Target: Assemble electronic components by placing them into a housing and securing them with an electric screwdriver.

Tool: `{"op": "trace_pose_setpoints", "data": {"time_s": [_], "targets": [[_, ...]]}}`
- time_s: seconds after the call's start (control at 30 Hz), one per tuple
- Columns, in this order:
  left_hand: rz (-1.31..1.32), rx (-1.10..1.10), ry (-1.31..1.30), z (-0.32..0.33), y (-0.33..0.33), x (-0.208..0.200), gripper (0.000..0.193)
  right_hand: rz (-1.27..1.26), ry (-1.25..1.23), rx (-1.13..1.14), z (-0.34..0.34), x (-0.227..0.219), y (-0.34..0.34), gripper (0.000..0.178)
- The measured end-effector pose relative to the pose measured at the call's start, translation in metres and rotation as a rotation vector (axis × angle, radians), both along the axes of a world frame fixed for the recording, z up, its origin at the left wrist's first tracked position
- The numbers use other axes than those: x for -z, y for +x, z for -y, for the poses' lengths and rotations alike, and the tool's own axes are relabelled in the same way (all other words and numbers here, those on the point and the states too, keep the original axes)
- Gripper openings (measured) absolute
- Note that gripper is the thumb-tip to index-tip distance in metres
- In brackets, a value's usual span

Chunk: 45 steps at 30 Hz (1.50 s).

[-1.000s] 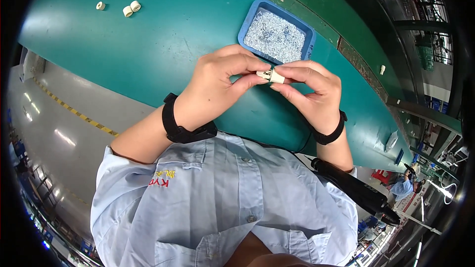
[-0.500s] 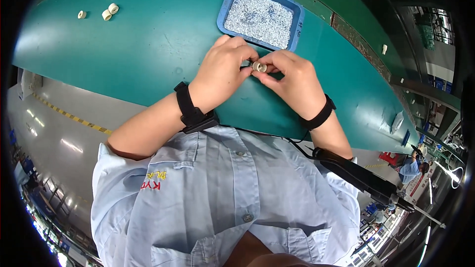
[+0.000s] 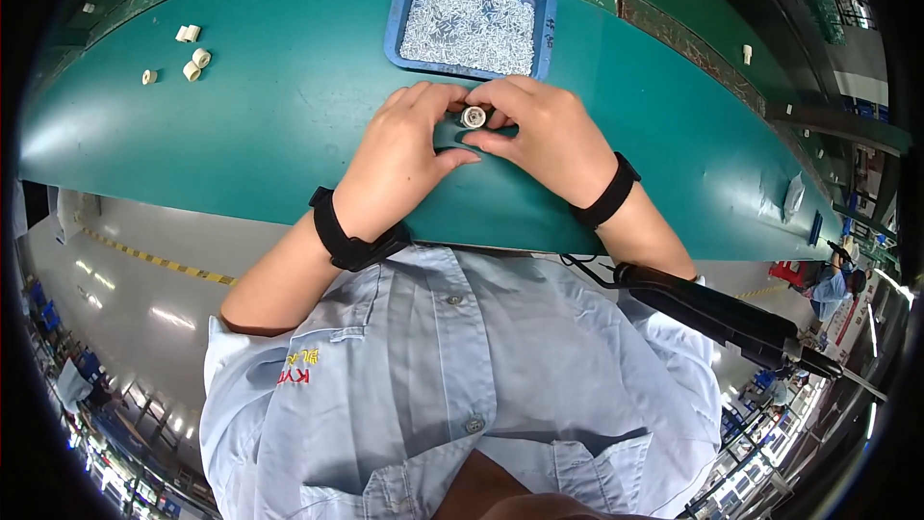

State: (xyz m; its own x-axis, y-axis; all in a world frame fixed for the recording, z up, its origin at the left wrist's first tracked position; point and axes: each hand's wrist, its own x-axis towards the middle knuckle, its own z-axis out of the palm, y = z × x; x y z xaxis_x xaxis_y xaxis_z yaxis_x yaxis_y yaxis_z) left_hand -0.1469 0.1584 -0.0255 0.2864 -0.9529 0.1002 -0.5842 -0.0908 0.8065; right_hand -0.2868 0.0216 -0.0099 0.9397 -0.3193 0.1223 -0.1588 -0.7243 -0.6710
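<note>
A small off-white hollow cylinder [image 3: 473,117] is held up with its round end in view, dark and pale detail showing inside it. My right hand [image 3: 544,135] grips it between curled fingers and a thumb just below. My left hand [image 3: 404,140] is beside it, fingertips reaching the cylinder's far side and meeting the right fingers. The left thumb stands apart, below the cylinder. Whether the left fingertips touch the cylinder I cannot tell. Beyond both hands sits a blue tray [image 3: 394,34] of small, clear, stick-like pieces [image 3: 469,27].
Several off-white cylinders [image 3: 192,70] lie at the far left of the green table [image 3: 289,106]. A clear plastic bag [image 3: 793,197] lies at the right end. By my right forearm is a black device [image 3: 707,313] with a cable. A person [image 3: 830,291] is farther right.
The cylinder has turned so its round end shows more squarely. My left thumb has come away from it. The whole view has shifted, so the tray appears farther left.
</note>
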Motion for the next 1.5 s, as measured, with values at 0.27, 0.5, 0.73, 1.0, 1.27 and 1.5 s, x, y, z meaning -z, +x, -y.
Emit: {"op": "trace_pose_setpoints", "data": {"time_s": [0.27,0.5,0.73,1.0,1.27,1.5], "targets": [[-0.044,-0.032,-0.052,0.001,0.004,-0.011,0.048,0.017,0.211,0.108,0.014,-0.024,-0.013,0.037],[0.264,0.097,-0.231,0.047,0.051,-0.017,0.026,0.788,1.177,-0.469,0.086,-0.054,-0.147,0.056],[0.151,0.305,-0.003,0.092,0.062,-0.002,0.016,0.851,0.852,-0.448,0.046,-0.081,-0.167,0.035],[0.065,0.2,-0.103,0.088,0.066,0.004,0.006,0.805,-0.036,0.209,-0.025,-0.07,-0.103,0.064],[-0.011,0.034,-0.192,0.081,0.059,0.002,0.01,1.023,0.422,0.543,-0.017,-0.043,-0.058,0.063],[-0.134,0.03,-0.156,0.082,0.064,0.011,0.015,0.925,0.441,0.437,0.005,-0.025,-0.061,0.037]]}}
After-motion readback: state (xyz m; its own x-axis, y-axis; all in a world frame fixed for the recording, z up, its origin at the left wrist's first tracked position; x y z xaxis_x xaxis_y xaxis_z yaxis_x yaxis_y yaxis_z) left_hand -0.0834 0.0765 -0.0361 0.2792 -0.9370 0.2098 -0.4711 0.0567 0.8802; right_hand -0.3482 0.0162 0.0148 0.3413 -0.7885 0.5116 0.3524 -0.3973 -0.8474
